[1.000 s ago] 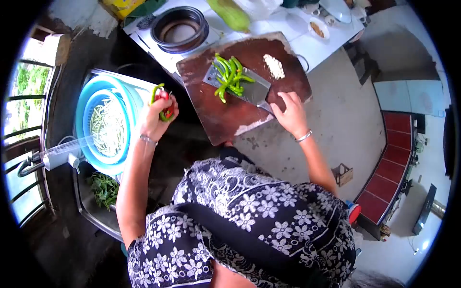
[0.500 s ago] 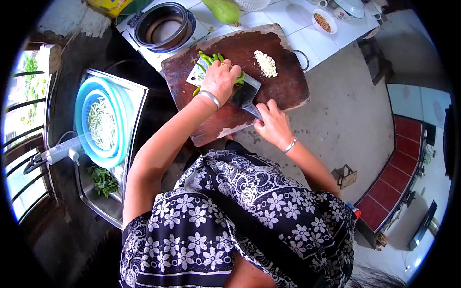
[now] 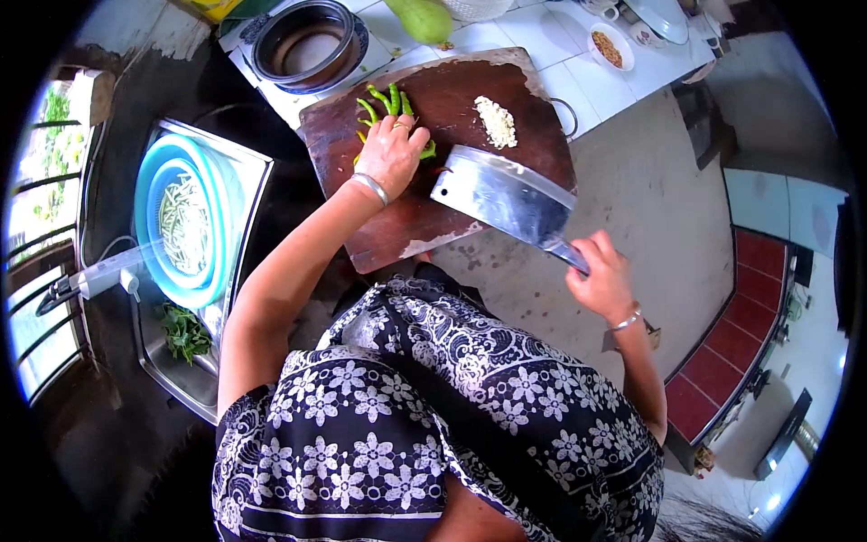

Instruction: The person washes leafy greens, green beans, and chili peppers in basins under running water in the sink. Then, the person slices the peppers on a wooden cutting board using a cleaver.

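Arranging the green peppers (image 3: 395, 101), toward ten o'clock on the cutting board (image 3: 452, 108), seems the step: the left hand (image 3: 391, 155) covers them, its grip impossible to tell. The right hand (image 3: 601, 278) clasps the cleaver (image 3: 506, 194) at their four o'clock; slicing would call for swinging it toward ten.

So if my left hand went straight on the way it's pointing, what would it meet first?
The peppers on the board, right at the fingertips of your left hand. Whether the fingers touch them or hover just above is hard to tell from overhead.
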{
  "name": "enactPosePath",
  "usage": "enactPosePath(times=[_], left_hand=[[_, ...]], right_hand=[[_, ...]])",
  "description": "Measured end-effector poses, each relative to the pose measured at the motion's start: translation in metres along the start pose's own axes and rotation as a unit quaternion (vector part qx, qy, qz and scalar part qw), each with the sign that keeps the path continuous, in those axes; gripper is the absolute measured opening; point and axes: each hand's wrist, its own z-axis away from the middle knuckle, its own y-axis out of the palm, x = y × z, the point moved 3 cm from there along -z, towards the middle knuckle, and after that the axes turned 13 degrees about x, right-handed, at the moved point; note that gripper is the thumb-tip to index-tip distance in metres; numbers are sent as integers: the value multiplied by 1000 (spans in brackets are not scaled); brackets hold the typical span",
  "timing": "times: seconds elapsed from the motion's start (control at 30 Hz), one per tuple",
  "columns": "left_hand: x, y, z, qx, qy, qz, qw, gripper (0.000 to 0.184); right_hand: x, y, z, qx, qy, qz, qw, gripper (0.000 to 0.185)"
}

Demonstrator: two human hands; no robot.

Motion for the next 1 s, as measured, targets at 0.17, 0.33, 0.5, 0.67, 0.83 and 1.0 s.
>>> enactPosePath(times=[0.17, 0.33, 0.5, 0.67, 0.83, 1.0], left_hand=[[-4, -5, 12, 23, 2, -12, 1000, 61], [-12, -7, 23, 79, -22, -37, 996, 83], [-17, -14, 36, 88, -30, -101, 991, 87], [-19, -19, 38, 74, -26, -70, 994, 78], [-22, -46, 55, 119, -14, -69, 990, 61], [-12, -47, 85, 12, -43, -14, 999, 59]], right_hand=[[-17, -19, 4, -21, 37, -14, 999, 30], [-12, -1, -34, -69, 8, -80, 994, 31], [10, 25, -70, -111, -10, -137, 984, 31], [17, 22, -75, -112, 13, -119, 987, 30], [32, 43, -81, -97, 18, -86, 991, 31], [47, 60, -89, -109, 48, -67, 991, 35]])
